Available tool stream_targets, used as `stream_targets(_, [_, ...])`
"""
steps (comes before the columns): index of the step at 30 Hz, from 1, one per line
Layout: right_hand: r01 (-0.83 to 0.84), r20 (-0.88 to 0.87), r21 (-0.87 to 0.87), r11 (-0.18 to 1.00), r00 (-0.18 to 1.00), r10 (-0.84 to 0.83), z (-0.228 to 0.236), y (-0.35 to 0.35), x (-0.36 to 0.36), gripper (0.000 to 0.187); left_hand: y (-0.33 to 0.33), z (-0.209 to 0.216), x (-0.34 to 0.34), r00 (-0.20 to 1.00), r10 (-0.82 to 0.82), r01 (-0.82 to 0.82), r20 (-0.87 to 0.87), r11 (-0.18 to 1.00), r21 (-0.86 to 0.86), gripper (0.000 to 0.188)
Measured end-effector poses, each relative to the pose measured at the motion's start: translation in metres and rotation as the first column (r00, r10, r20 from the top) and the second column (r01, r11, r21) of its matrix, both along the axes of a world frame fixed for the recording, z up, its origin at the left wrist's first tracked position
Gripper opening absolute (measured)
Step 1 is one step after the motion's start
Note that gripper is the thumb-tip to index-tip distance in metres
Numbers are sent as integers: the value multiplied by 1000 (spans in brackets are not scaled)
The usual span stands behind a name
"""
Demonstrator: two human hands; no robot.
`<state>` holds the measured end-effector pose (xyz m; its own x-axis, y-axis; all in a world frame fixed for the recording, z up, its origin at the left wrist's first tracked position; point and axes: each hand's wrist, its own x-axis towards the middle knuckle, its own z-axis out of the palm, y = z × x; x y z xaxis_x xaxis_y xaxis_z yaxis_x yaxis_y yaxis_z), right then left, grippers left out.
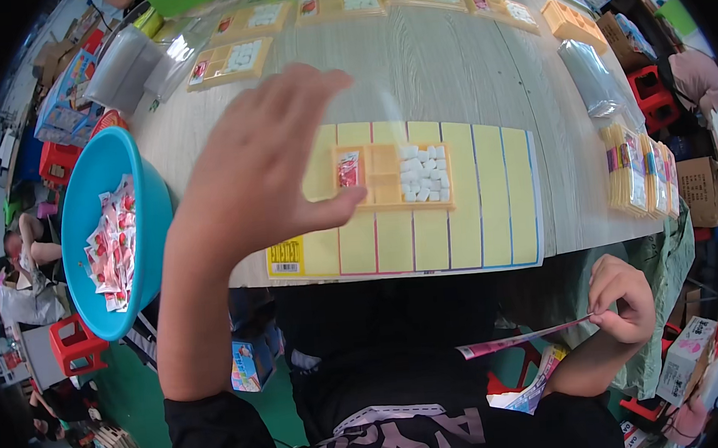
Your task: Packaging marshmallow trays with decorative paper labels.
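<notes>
My left hand is raised over the left part of a yellow striped sheet, thumb and fingers spread apart, slightly blurred. Beside its thumb lies a pale orange compartment tray. A red-and-white sachet fills the tray's left compartment, and small white pellets fill the right one; the middle compartments hold nothing visible. At the lower right, off the table's front edge, my right hand pinches the end of a thin printed card, seen nearly edge-on.
A blue basin of red-and-white sachets stands at the left. Similar filled trays line the table's far side. At the right are stacked empty trays, clear plastic bags and bundled printed cards. Red stools stand around.
</notes>
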<state>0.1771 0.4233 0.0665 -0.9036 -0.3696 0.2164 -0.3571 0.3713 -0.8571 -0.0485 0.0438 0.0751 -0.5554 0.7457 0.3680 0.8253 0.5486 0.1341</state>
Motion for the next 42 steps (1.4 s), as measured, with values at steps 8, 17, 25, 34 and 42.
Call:
stream_targets(8, [-10, -18, 1, 1000, 1000, 10, 3, -12, 4, 12, 42, -36, 8, 971, -209, 220, 116, 971, -95, 74])
stream_targets(17, [30, 6, 11, 999, 1000, -30, 3, -3, 14, 13, 52, -64, 2, 962, -264, 270, 62, 956, -113, 75])
stream_targets(25, [-12, -17, 24, 1000, 1000, 12, 2, -5, 6, 14, 51, -77, 3, 968, -244, 251, 56, 945, -210, 80])
stream_targets(34, [-155, -45, 73, 985, 986, 159, 21, -20, -22, 13, 39, -63, 5, 974, -224, 224, 20, 969, -105, 82])
stream_targets(42, [-373, -117, 63, 926, 918, 378, 54, -54, -89, 11, 5, -42, 72, 793, -226, 0, 565, 929, 370, 68])
